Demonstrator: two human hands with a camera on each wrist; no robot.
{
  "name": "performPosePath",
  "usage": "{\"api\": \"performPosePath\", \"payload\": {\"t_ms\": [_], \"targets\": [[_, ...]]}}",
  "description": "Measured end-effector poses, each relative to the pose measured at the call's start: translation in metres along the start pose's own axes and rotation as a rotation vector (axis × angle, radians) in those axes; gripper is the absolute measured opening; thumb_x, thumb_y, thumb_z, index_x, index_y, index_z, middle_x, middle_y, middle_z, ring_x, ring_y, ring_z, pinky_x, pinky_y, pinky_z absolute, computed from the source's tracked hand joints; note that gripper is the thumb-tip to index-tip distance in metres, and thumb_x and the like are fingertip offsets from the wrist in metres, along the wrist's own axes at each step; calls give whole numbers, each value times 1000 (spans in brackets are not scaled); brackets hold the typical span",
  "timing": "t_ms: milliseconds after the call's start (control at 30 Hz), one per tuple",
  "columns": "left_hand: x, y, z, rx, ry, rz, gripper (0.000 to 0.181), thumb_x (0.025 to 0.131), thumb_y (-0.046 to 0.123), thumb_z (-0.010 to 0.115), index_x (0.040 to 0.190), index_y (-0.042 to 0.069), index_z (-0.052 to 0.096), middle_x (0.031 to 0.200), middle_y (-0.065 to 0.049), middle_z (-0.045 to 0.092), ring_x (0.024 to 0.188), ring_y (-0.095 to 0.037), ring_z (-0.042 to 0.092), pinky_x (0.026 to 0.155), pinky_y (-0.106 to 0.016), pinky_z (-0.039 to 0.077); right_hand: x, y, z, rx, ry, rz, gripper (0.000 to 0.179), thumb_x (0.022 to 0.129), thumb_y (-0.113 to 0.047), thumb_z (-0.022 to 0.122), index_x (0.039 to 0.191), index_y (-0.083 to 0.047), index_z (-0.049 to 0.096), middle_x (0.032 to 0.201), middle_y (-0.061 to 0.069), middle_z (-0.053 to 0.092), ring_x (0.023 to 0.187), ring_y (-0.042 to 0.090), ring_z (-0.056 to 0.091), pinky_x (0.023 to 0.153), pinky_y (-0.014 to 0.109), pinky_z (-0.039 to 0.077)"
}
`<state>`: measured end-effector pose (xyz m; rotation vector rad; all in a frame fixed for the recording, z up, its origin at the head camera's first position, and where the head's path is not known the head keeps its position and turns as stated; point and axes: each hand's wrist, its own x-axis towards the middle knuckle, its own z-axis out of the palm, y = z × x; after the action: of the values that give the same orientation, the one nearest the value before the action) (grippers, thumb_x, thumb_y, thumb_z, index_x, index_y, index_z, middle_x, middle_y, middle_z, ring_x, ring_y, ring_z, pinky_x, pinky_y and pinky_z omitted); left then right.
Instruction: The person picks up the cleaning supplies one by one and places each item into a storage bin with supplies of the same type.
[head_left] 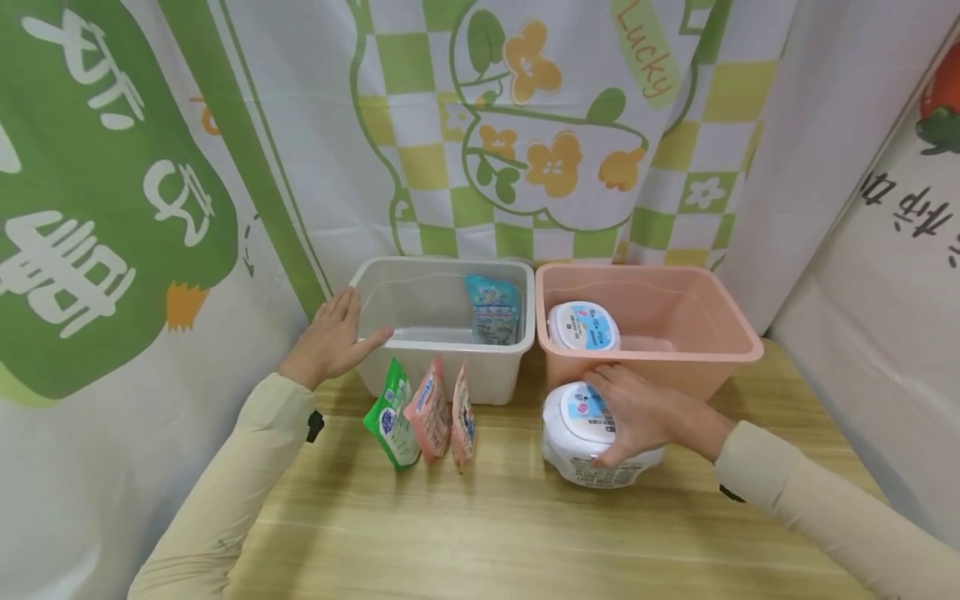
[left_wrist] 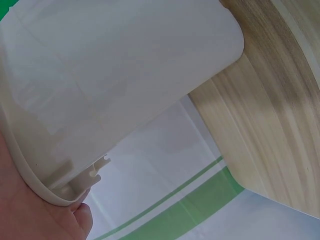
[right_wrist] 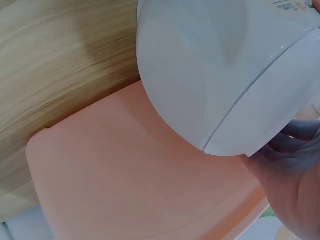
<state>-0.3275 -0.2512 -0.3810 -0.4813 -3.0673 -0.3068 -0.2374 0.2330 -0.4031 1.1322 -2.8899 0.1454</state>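
Observation:
My right hand (head_left: 637, 410) grips a white lidded tub (head_left: 581, 425) with a blue label on its lid, thumb on the near side and fingers across the far side. The tub is in front of the pink bin (head_left: 720, 357); in the right wrist view its smooth white side (right_wrist: 200, 75) fills the upper part. A similar white tub (head_left: 583, 327) is inside the pink bin, at its left. My left hand (head_left: 333, 337) rests on the front left corner of the light grey bin (head_left: 450, 343), thumb stretched along the front rim. That bin holds a blue pouch (head_left: 493, 310).
A green packet (head_left: 395, 421), a pink packet (head_left: 430, 414) and a thin patterned packet (head_left: 462, 421) stand in front of the grey bin on the wooden table (head_left: 480, 533). The two bins stand side by side against a printed curtain (head_left: 420, 150).

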Motion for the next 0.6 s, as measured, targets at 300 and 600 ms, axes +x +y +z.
{"api": "performPosePath", "payload": {"t_ms": [300, 600], "targets": [[0, 0, 4, -7, 1, 3, 105, 106, 69, 32, 162, -14, 0, 173, -34, 1, 162, -51, 2, 132, -62, 4, -4, 0, 2, -16, 19, -19, 117, 60, -74, 85, 140, 5, 53, 127, 13, 61, 117, 26, 57, 104, 47, 52], [1, -2, 2, -3, 2, 0, 106, 106, 69, 32, 162, -14, 0, 173, -34, 0, 162, -51, 2, 133, -61, 5, -4, -5, -3, -53, 18, -21, 116, 59, -74, 85, 139, 4, 55, 122, 10, 60, 112, 22, 56, 100, 42, 54]]}}
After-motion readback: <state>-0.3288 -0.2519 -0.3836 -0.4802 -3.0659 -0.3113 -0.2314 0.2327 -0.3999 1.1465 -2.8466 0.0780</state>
